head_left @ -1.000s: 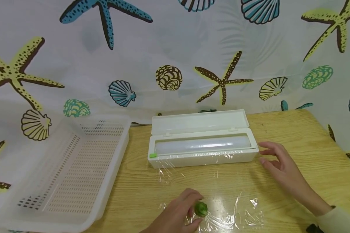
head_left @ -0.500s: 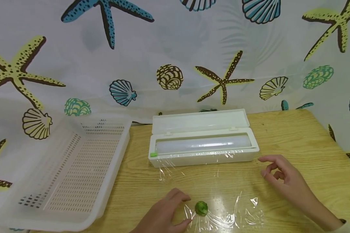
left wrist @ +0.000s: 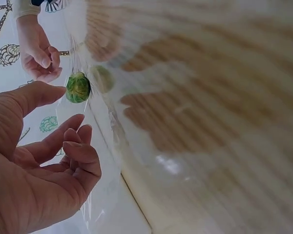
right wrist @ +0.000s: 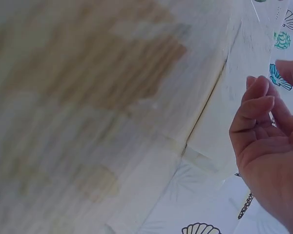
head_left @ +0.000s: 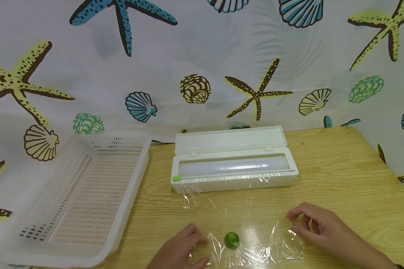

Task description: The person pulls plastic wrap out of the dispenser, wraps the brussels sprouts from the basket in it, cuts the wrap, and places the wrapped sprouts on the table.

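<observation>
A small green Brussels sprout sits on a sheet of clear cling film spread over the table. Left of the sprout is my left hand, thumb and fingers apart at the film's left edge; the left wrist view shows its thumb close to the sprout and nothing held. My right hand hovers by the film's right edge with loosely bent fingers and an empty gap before the thumb. Behind the sprout stands a white cling film dispenser, lid up, its film roll showing.
To the left stands a white perforated plastic basket. A wooden table lies beneath everything, and a cloth printed with starfish and shells hangs behind it. The film runs from the dispenser's front edge toward the near side.
My left hand has let go of the sprout and drawn back leftward. My right hand has come from the dispenser's right end down to the film's right edge. The sprout stays put.
</observation>
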`<state>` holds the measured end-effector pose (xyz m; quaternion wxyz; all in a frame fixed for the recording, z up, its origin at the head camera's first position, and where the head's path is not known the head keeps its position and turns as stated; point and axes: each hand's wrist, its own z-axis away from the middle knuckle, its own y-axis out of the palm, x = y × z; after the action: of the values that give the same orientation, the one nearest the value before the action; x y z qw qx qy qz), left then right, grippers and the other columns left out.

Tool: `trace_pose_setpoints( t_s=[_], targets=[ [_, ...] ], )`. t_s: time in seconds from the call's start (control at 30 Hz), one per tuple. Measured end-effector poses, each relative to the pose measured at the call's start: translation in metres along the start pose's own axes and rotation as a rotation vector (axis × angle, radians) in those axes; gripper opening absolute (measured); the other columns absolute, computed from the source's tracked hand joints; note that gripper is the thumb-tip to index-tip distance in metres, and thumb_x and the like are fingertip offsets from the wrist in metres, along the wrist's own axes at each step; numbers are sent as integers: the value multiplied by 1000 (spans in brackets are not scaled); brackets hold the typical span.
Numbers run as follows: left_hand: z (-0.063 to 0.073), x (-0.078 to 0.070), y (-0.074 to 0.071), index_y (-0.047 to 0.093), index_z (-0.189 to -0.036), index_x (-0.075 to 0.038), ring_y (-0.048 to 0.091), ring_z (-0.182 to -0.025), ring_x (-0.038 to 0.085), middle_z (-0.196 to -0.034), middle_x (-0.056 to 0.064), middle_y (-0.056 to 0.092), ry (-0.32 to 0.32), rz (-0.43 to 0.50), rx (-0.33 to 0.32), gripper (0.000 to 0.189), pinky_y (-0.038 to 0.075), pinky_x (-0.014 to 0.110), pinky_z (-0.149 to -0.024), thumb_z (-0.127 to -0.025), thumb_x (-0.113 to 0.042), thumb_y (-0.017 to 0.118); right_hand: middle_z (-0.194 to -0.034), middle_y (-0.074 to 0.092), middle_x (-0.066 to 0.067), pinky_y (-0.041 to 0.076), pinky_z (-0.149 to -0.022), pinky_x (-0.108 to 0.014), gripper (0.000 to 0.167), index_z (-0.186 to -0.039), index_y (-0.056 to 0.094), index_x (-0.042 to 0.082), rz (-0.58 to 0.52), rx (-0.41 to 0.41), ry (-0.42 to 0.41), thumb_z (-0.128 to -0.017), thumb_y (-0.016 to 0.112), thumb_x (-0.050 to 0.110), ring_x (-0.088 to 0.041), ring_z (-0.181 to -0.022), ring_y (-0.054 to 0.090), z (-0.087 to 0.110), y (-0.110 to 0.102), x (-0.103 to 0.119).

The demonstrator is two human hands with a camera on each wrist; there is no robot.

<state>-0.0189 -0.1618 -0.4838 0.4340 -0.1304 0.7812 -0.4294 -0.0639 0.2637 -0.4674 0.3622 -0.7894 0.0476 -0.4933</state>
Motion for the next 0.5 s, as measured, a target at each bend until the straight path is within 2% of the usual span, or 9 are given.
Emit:
trace_pose_setpoints(
  t_s=[0.17,0.27,0.37,0.4,0.5],
  targets=[
    [12,22,11,75,-112,-16,52,-86,-3,-105,-10,58,48,15,9,26,50,19,-70,-95,-33,86,-91,59,16,50,-60,-21,31,-120,73,23,16,38,-30,-97,84,6,-5,-76,56,4,3,2],
    [17,28,11,72,-112,-17,53,-90,-2,-107,-10,57,93,33,10,25,50,20,-73,-98,-35,82,-95,60,15,49,-62,-22,28,-121,73,27,26,78,1,-98,85,15,-5,-78,55,6,3,4],
    [20,30,9,70,-105,-19,52,-90,-2,-105,-12,54,120,23,4,22,48,18,-72,-98,-36,81,-101,63,14,49,-63,-23,25,-122,72,28,-8,153,43,-101,83,22,-6,-82,56,9,1,4],
    [21,28,7,69,-104,-20,51,-90,-2,-104,-14,52,113,21,19,22,48,18,-72,-99,-37,81,-103,64,14,49,-64,-23,25,-123,72,28,-18,176,50,-101,83,24,-6,-83,57,11,1,4],
    [26,31,7,68,-101,-22,50,-91,-2,-102,-17,49,78,14,46,23,48,18,-73,-101,-42,78,-107,66,13,50,-67,-21,27,-124,71,27,-45,218,-9,-101,83,23,-5,-84,58,14,3,3]
  ],
)
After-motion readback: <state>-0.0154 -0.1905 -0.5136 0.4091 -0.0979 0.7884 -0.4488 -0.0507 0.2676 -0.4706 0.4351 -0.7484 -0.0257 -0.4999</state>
